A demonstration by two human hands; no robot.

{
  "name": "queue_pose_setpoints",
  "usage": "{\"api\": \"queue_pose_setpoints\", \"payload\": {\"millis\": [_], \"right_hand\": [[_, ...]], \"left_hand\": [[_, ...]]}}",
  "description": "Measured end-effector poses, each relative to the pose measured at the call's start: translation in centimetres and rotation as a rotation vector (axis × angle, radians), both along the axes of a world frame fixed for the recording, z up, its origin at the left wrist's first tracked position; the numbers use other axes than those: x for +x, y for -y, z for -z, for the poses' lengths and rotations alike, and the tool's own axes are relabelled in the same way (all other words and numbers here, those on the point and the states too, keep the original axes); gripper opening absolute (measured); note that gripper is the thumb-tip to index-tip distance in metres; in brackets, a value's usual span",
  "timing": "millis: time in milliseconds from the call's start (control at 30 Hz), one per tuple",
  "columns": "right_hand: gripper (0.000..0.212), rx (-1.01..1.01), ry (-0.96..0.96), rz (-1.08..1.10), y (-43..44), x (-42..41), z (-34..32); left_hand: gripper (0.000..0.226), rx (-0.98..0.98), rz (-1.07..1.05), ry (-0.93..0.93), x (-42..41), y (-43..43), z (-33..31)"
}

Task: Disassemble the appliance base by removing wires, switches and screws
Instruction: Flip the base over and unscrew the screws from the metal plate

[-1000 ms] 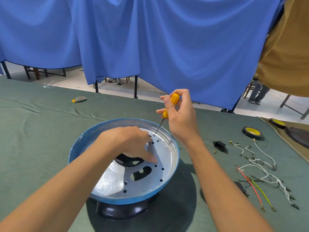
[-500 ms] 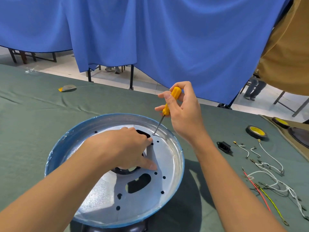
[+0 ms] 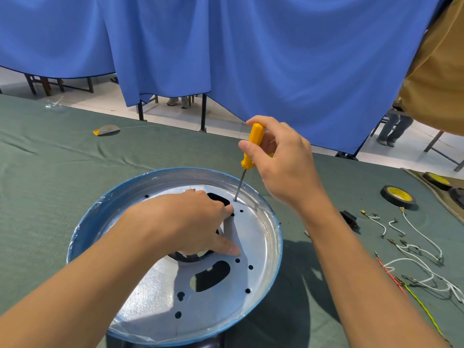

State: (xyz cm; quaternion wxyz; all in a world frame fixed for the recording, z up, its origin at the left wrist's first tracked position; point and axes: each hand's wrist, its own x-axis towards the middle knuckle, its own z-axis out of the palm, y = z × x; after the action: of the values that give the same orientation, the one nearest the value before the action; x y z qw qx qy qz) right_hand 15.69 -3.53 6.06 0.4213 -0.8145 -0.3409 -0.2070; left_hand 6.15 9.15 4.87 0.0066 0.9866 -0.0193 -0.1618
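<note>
Nothing legible; the tape roll label may carry print, too blurred to read.

Bare left grip, bare right grip, both forearms bare along their visible length.

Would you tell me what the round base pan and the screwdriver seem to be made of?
Base pan: probably sheet metal, silvery with a dull sheen, punched holes, blue outer rim.
Screwdriver: handle looks like glossy yellow plastic; the thin grey shaft looks like steel.
</note>
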Motion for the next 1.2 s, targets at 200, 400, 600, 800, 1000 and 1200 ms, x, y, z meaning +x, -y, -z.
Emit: {"api": "queue_pose_setpoints", "payload": {"millis": [200,400,600,800,1000,1200], "right_hand": [[0.037,-0.127,0.035,-0.089,0.1,-0.4,-0.3],[0.023,-0.054,0.072,-0.061,-0.4,-0.3,0.0],[0.038,-0.022,0.068,0.007,-0.1,0.0,-0.2],[0.036,-0.082,0.063,-0.044,-0.5,-0.4,-0.3],[0.048,-0.101,0.049,-0.026,0.0,-0.1,-0.8],[0.042,-0.184,-0.010,-0.069,0.1,-0.2,-0.9]], "left_hand": [[0.081,-0.012,-0.009,-0.009,-0.1,0.0,0.0],[0.083,-0.015,-0.010,-0.020,0.0,-0.1,-0.1],[0.082,-0.023,-0.021,-0.021,-0.1,-0.1,-0.2],[0.082,0.001,-0.017,-0.015,-0.2,0.0,-0.4],[0.082,0.023,-0.008,-0.040,0.0,-0.5,-0.1],[0.085,0.021,-0.008,-0.046,0.1,-0.6,0.2]]}}
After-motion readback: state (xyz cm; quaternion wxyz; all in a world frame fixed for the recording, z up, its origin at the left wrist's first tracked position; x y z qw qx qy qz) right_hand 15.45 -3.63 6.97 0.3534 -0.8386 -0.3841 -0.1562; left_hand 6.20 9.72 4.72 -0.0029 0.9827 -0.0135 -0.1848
